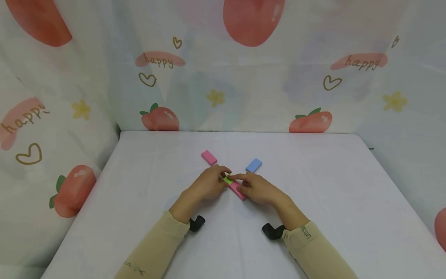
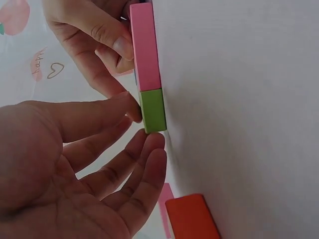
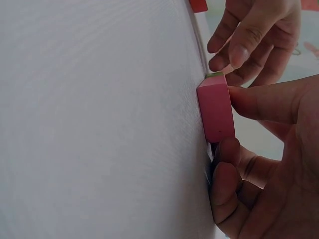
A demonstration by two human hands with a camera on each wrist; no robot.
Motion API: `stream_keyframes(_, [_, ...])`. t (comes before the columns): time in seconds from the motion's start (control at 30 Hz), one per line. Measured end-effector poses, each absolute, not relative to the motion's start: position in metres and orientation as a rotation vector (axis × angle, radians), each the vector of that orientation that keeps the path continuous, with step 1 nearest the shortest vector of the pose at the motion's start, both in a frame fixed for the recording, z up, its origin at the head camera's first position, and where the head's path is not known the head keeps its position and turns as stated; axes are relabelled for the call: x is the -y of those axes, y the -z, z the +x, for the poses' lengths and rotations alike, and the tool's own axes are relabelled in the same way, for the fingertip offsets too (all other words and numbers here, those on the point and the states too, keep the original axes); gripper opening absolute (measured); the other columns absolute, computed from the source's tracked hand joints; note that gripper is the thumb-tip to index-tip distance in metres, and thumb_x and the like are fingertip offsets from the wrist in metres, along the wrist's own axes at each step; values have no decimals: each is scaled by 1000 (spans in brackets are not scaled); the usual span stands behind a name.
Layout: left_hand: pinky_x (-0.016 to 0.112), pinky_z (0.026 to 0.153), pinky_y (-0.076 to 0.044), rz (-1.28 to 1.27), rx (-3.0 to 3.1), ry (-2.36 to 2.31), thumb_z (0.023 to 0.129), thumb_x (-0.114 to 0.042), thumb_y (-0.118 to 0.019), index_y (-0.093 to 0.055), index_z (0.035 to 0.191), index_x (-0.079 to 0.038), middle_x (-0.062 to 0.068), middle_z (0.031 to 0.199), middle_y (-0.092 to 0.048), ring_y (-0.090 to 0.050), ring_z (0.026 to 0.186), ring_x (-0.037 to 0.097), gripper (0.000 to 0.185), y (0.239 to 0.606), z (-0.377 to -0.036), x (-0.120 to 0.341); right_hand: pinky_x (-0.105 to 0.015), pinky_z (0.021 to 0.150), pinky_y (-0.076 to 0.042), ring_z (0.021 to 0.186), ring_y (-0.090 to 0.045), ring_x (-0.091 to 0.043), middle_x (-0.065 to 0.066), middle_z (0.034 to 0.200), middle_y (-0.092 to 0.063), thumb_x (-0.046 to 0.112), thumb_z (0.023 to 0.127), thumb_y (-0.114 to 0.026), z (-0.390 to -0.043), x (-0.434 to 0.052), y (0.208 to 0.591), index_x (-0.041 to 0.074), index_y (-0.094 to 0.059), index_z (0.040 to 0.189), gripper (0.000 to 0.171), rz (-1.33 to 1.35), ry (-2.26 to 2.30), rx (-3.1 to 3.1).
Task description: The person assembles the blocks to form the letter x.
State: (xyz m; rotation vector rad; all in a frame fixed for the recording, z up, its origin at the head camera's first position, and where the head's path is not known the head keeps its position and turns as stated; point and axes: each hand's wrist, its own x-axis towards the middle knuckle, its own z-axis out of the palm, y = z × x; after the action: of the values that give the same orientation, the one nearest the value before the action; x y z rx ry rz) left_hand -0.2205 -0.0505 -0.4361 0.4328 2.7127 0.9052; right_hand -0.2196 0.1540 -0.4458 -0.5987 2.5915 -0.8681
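Where the white tabletop (image 1: pixel 313 174) fills the head view, both hands meet near its middle: the left hand (image 1: pixel 208 183) and the right hand (image 1: pixel 259 188) close in from either side on a green block (image 1: pixel 228 179) that lies end to end with a pink block (image 1: pixel 237 190). The left grip pinches the green block at its fingertips, while the right grip holds the pink block with curled fingers. A second pink block (image 1: pixel 209 157) lies just behind the hands to the left, and a blue block (image 1: pixel 253 165) lies just behind them to the right, both flat on the tabletop and apart from each other.

In the left wrist view, the green block (image 2: pixel 153 110) touches the pink block (image 2: pixel 145 47) end to end on the tabletop (image 2: pixel 239 119). The left hand (image 2: pixel 75 169) pinches the green block between thumb and fingertips, and the right hand (image 2: pixel 94 45) grips the pink block. An orange block (image 2: pixel 192 217) lies near the lower edge.

In the right wrist view, the pink block (image 3: pixel 216 106) sits on the tabletop (image 3: pixel 99 119), pinched by the right hand (image 3: pixel 269 164) between thumb and curled fingers. The left hand (image 3: pixel 254 35) is curled just beyond it, over a sliver of the green block (image 3: pixel 214 74).
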Motion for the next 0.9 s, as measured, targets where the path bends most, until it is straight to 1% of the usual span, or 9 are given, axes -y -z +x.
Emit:
stream_keyframes(0.23, [40, 96, -47, 431, -2727, -903, 90, -16, -67, -59, 129, -20, 2, 116, -62, -58, 107, 18, 39, 432, -219, 55, -30, 67, -40, 79, -49, -15, -2, 88, -53, 19, 96, -59, -220, -156, 445, 34, -57, 133, 41, -637, 868, -2598])
stream_keyframes(0.47, [42, 98, -46, 450, -2753, -885, 90, -17, -67, -59, 129, -19, 3, 119, -62, -58, 112, 19, 40, 429, -217, 62, -30, 65, -40, 77, -49, -16, -3, 87, -53, 19, 96, -59, -220, -156, 446, 35, -58, 133, 41, -605, 879, -2587])
stream_keyframes(0.73, [41, 99, -45, 445, -2798, -817, 87, -25, -72, -59, 128, -19, 1, 121, -59, -56, 113, 20, 44, 427, -213, 75, -30, 63, -40, 73, -49, -17, -4, 86, -54, 18, 95, -60, -220, -155, 446, 36, -58, 132, 41, -566, 906, -2563])
stream_keyframes(0.9, [39, 96, -46, 422, -2810, -750, 84, -29, -75, -59, 128, -18, 1, 120, -58, -56, 110, 19, 48, 425, -211, 83, -31, 64, -41, 75, -50, -17, -4, 87, -54, 19, 95, -60, -219, -155, 444, 38, -58, 132, 41, -550, 899, -2559])
